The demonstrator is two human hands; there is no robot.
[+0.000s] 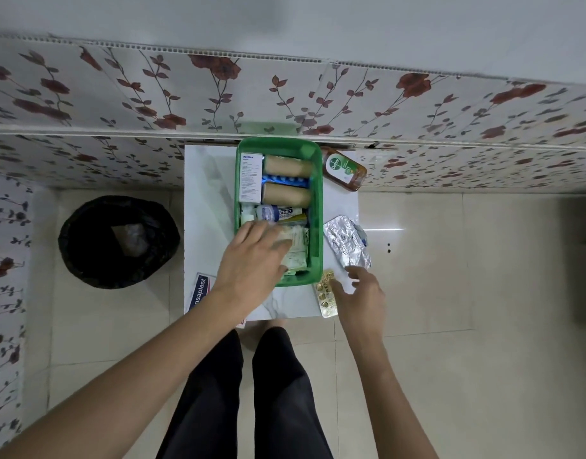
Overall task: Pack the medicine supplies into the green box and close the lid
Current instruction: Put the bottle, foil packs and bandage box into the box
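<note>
My left hand [256,251] lay flat, fingers spread, pressing soft white gauze packets [296,248] down into the near end of the green plastic box [316,207] on the white marble bench [208,207]. My right hand [359,291] hovered open and empty, fingertips just beside the gold foil blister strip [324,294] lying under it. That strip looked light, thin and stiff, likely slippery; I judged its long edges the best hold. Beyond my right hand sat crinkled silver blister packs [346,243], and further off the amber glass-like antiseptic bottle [344,168], probably heavy.
</note>
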